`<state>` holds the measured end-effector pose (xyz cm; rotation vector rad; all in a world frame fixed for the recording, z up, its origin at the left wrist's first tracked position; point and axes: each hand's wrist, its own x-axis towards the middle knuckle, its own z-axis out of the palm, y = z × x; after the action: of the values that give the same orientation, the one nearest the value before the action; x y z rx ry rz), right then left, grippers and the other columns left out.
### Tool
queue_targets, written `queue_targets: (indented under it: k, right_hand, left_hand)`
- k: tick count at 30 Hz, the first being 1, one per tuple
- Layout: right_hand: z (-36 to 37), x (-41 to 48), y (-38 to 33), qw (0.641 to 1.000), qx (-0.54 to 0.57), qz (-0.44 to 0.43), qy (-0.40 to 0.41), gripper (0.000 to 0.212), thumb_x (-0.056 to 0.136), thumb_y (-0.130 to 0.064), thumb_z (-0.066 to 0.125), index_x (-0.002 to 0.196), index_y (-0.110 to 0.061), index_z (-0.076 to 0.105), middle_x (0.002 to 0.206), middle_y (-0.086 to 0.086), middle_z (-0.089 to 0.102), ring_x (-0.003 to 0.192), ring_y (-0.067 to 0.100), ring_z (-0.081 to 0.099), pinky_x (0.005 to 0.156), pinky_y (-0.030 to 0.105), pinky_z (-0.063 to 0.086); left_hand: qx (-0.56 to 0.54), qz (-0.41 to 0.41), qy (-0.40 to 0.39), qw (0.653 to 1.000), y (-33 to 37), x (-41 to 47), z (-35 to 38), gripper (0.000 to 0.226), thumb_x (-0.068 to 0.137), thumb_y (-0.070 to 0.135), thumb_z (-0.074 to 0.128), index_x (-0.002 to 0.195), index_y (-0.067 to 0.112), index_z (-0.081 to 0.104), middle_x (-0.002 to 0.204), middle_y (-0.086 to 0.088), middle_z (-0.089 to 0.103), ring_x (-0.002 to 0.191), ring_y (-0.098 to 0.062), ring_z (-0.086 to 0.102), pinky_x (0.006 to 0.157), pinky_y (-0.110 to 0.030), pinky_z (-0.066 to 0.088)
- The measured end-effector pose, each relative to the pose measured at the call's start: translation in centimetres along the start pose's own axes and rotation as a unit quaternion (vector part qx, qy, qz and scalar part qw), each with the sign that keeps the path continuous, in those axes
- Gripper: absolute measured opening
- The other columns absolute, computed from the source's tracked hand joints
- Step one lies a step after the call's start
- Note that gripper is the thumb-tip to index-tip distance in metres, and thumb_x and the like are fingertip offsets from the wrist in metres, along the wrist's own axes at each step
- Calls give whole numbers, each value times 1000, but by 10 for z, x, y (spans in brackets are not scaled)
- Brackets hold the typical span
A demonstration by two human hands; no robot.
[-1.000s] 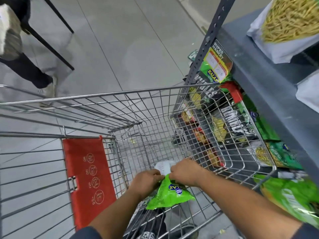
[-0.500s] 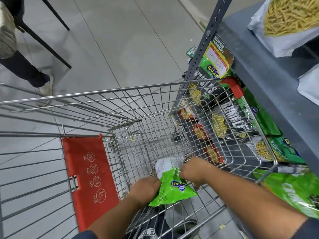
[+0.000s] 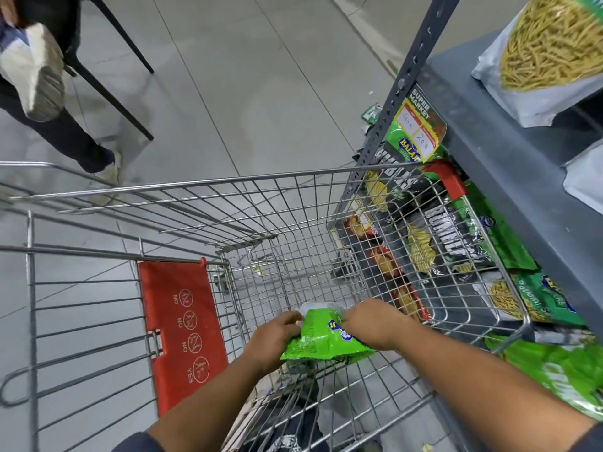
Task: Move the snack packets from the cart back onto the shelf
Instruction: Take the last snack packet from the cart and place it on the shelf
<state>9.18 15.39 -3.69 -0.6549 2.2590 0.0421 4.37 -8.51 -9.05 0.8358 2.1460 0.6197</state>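
Inside the wire cart (image 3: 228,184) my two hands hold a bright green snack packet (image 3: 321,342) near the cart's near end. My left hand (image 3: 272,340) grips its left edge and my right hand (image 3: 375,324) grips its top right corner. A white packet (image 3: 310,308) shows just behind the green one. The grey metal shelf (image 3: 509,177) stands to the right of the cart. Its lower level holds green and black snack packets (image 3: 456,236), seen through the cart's wire side.
A red child-seat flap (image 3: 182,327) hangs on the cart's left side. White packets of yellow sticks (image 3: 541,50) lie on the upper shelf. Another person's legs (image 3: 65,125) and black chair legs (image 3: 124,93) stand on the tiled floor at far left. A perforated shelf post (image 3: 404,83) rises beside the cart.
Both hands have lifted the green packet a little and turned it flatter. The person at far left has shifted a foot upward.
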Motion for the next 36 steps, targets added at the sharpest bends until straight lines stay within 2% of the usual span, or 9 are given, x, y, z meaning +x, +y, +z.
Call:
queue_targets:
  k: [3, 8, 15, 18, 22, 26, 30, 33, 36]
  right_hand:
    - [-1, 0, -1, 1000, 15, 3, 3, 16, 80, 1, 48, 93, -2, 58, 93, 19, 64, 84, 41, 63, 69, 48, 53]
    - [-9, -22, 3, 993, 90, 59, 41, 14, 75, -4, 55, 84, -14, 55, 90, 12, 64, 84, 34, 63, 69, 42, 54]
    - [-37, -66, -5, 950, 263, 105, 131, 38, 62, -55, 72, 90, -36, 54, 90, -11, 61, 82, 12, 59, 62, 27, 47]
    - [-45, -77, -13, 900, 365, 126, 205, 26, 69, -51, 72, 77, -35, 54, 81, -15, 58, 78, 12, 60, 60, 22, 42]
    - [-57, -104, -22, 811, 456, 138, 339, 25, 68, -39, 72, 89, -29, 63, 89, -1, 65, 83, 17, 63, 76, 45, 54]
    - [-77, -138, -31, 699, 536, 113, 460, 31, 67, -32, 77, 95, -39, 67, 95, 1, 72, 91, 20, 65, 85, 48, 53]
    - [-71, -188, -40, 604, 561, 119, 553, 34, 75, -16, 70, 84, -49, 69, 75, -25, 71, 75, -4, 64, 75, 25, 54]
    - [-65, -234, -52, 524, 560, 136, 627, 29, 79, -3, 67, 74, -31, 72, 77, -15, 69, 78, 5, 58, 76, 28, 47]
    - [-41, -294, -70, 456, 561, 150, 674, 33, 87, -5, 60, 64, -28, 67, 60, -20, 63, 61, -7, 52, 63, 14, 43]
  left_hand:
    - [8, 56, -3, 998, 4, 1, -7, 29, 78, 27, 59, 104, 21, 70, 135, 2, 59, 121, -16, 57, 96, -27, 46]
    - [-51, 48, 31, 997, 17, -9, -30, 31, 76, 7, 55, 101, 18, 70, 102, -4, 74, 95, -17, 67, 77, -21, 47]
    - [-44, 27, 121, 991, 49, -25, -73, 19, 81, 6, 60, 97, 9, 68, 95, -11, 72, 86, -27, 64, 72, -32, 46]
    - [-47, 25, 156, 986, 66, -33, -92, 12, 84, 8, 60, 91, 10, 70, 88, -11, 72, 78, -25, 64, 68, -33, 48]
    - [-112, 55, 206, 970, 105, -49, -120, 12, 80, 27, 57, 72, 34, 62, 74, -1, 70, 69, -20, 64, 64, -37, 51]
    - [-163, 115, 229, 953, 151, -61, -151, 13, 80, 35, 61, 90, 29, 67, 93, -12, 74, 87, -23, 68, 80, -51, 55]
    - [-206, 185, 207, 938, 213, -73, -158, 15, 85, 26, 62, 96, 22, 70, 99, -17, 72, 91, -19, 60, 85, -56, 50]
    - [-231, 222, 192, 928, 265, -79, -146, 13, 85, 28, 65, 96, 24, 71, 95, 4, 75, 90, -12, 64, 85, -42, 53]
    - [-242, 264, 168, 918, 321, -81, -113, 16, 89, 18, 59, 99, 9, 69, 91, -12, 65, 87, -24, 56, 82, -49, 47]
